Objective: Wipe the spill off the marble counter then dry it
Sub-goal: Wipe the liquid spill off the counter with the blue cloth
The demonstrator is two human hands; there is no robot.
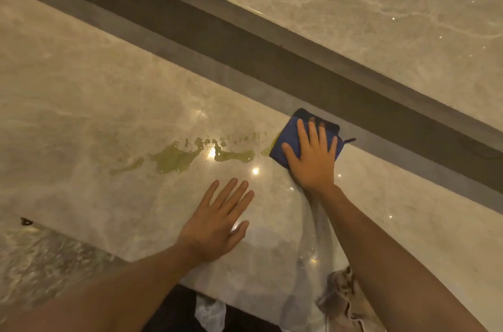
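Head view: I see right hand (313, 160) flat, fingers straight, pressing blue cloth (288, 141) at desk's (81, 86) far edge; yellow-green spill (174, 159) mid-desk, touching cloth; left hand (217, 220) flat, released, near front edge.

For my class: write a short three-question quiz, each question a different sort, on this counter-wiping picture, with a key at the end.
1. True or false: the right hand presses flat on the blue cloth.
2. Multiple choice: the yellow-green spill lies (a) under the left hand, (b) to the left of the cloth, (c) on the dark ledge.
3. Fill in: the left hand rests open on the marble ______.

Key: 1 true; 2 b; 3 counter.
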